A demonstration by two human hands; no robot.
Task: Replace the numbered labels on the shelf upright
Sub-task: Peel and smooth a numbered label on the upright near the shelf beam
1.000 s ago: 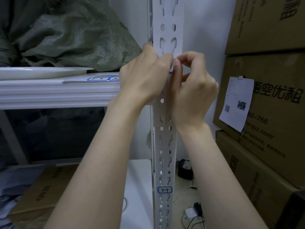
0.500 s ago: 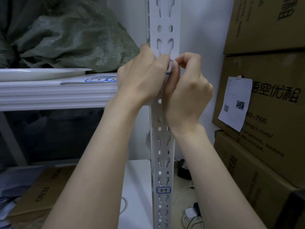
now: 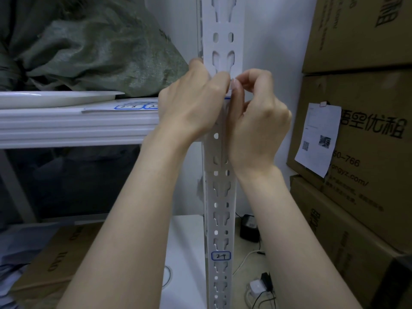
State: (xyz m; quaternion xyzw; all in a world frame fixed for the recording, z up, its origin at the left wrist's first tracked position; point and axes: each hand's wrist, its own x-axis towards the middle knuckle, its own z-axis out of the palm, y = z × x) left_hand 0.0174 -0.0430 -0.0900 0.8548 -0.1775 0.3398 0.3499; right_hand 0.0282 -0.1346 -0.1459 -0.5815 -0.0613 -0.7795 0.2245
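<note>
Label (image 3: 227,98) edge pinched against upright (image 3: 223,43).

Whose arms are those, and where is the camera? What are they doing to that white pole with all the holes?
The camera sits on a person's head and looks down, so you see that person's own two arms. The left hand grips the white metal shelf upright with holes. The right hand pinches at a small blue-edged label on it, which the fingers mostly hide. Lower down the pole is a blue-edged label reading 24. On the white shelf to the left lie a sheet of blue-edged labels and a grey-green sack. Brown cardboard boxes are stacked on the right.
</note>
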